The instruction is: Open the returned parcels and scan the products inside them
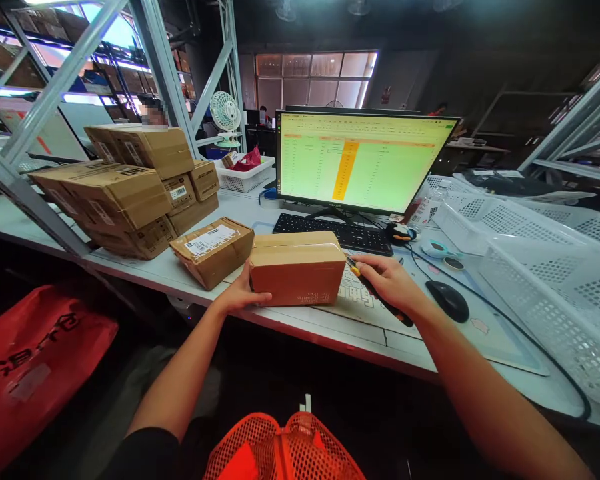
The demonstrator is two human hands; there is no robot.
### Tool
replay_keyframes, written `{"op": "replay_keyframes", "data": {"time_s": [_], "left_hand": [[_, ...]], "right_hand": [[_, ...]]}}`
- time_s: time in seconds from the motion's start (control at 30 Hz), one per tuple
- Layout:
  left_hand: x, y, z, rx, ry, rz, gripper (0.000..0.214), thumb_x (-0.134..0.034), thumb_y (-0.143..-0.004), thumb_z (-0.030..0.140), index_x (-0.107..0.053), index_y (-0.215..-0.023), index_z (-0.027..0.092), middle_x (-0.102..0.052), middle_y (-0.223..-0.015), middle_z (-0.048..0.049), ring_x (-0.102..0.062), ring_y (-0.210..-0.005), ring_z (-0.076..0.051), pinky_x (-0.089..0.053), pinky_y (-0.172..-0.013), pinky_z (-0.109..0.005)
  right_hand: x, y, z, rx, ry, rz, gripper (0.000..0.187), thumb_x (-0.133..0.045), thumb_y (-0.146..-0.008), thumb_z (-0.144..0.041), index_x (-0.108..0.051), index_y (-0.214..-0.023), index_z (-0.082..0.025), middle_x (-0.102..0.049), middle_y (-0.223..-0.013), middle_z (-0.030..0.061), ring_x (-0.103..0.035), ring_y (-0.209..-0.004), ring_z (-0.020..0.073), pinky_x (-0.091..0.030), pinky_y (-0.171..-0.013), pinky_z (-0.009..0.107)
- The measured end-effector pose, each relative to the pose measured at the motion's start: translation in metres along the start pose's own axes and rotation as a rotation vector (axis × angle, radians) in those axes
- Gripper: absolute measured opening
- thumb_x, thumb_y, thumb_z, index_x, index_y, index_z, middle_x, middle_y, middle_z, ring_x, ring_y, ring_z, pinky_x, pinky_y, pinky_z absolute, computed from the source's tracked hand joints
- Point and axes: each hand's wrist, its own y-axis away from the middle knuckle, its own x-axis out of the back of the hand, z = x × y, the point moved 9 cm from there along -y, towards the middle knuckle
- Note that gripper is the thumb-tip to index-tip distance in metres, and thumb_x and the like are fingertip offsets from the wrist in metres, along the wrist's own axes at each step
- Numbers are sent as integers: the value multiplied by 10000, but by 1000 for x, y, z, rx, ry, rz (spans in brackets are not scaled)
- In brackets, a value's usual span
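Note:
A taped cardboard box [298, 277] stands at the front of the white desk, before the keyboard. My left hand [240, 293] grips its lower left side, with the thumb along the front face. In my right hand [387, 280] is a utility knife [380, 297] with a black and yellow handle. Its tip is at the box's right end; whether it touches the cardboard I cannot tell. Just left of this box lies another cardboard box [213, 250] bearing a white label.
Stacked cartons [125, 193] stand at left by a metal frame post [165, 67]. A monitor [360, 160] and keyboard [330, 232] are behind the box. A mouse [447, 300], its cable and white plastic baskets [555, 280] occupy the right. A red bag [45, 360] is below left.

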Motion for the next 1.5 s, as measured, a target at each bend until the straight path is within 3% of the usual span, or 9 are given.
{"op": "replay_keyframes", "data": {"time_s": [0.13,0.27,0.33,0.43,0.53,0.63,1.13,1.33,1.5], "left_hand": [[10,5,18,-24,-160,196,1169,-896,-656,517,-275,-1603,228,-485,-1512,-179,-462,-1427,-364,-367,-1218,-557],[26,26,91,-120,-681,618,1207,-896,-656,420,-233,-1642,206,-355,-1567,-213,-311,-1506,-421,-245,-1249,-632],[6,29,132,-218,-971,624,1180,-917,-642,371,-298,-1629,184,-355,-1548,-231,-283,-1510,-444,-176,-1260,-650],[-39,24,162,-314,-1234,432,1149,-942,-635,327,-357,-1618,213,-376,-1543,-225,-283,-1506,-449,-117,-1263,-666],[-76,19,165,-352,-1332,272,1158,-944,-648,300,-339,-1634,234,-390,-1544,-218,-328,-1480,-426,-160,-1258,-645],[-88,18,163,-349,-1354,262,1166,-939,-663,316,-317,-1645,228,-393,-1537,-226,-350,-1459,-419,-204,-1248,-622],[-89,20,151,-392,-1225,282,1012,-813,-738,194,-345,-1634,240,-411,-1508,-211,-341,-1446,-426,-188,-1231,-632],[-78,25,152,-387,-1173,314,980,-793,-732,170,-375,-1617,234,-388,-1490,-211,-341,-1421,-435,-256,-1203,-625],[-32,36,161,-388,-945,424,1114,-865,-652,223,-325,-1626,253,-337,-1489,-169,-332,-1419,-411,-299,-1225,-593]], "right_hand": [[4,8,9,39,38,-13,414,-533,-938,-467,-793,-1158,-232,-761,-1182,78,-693,-1077,276,-545,-987,443],[13,10,38,-68,139,18,437,-583,-883,-415,-746,-1221,-192,-741,-1217,115,-691,-1109,301,-536,-1022,486],[14,11,41,-96,187,22,505,-590,-870,-376,-682,-1317,-159,-741,-1181,135,-717,-1015,287,-573,-943,456],[6,12,20,-58,254,-1,571,-587,-904,-358,-581,-1444,-172,-760,-1023,101,-721,-784,235,-586,-794,392],[0,9,-20,71,428,69,567,-590,-934,-341,-565,-1487,-220,-772,-1023,91,-724,-824,251,-560,-806,377],[-10,6,-44,97,596,109,583,-528,-983,-333,-502,-1555,-218,-776,-1078,114,-729,-898,289,-544,-808,380],[-56,36,-34,-160,780,-67,611,-404,-1004,-211,-353,-1606,-119,-761,-1008,192,-736,-875,355,-532,-734,417],[-77,60,-20,-211,731,-201,589,-414,-996,-171,-407,-1584,-130,-766,-1006,182,-741,-919,347,-532,-759,401],[-26,54,-51,123,447,-113,537,-482,-1009,-282,-494,-1543,-231,-741,-1238,113,-724,-1054,287,-541,-865,369]]}}
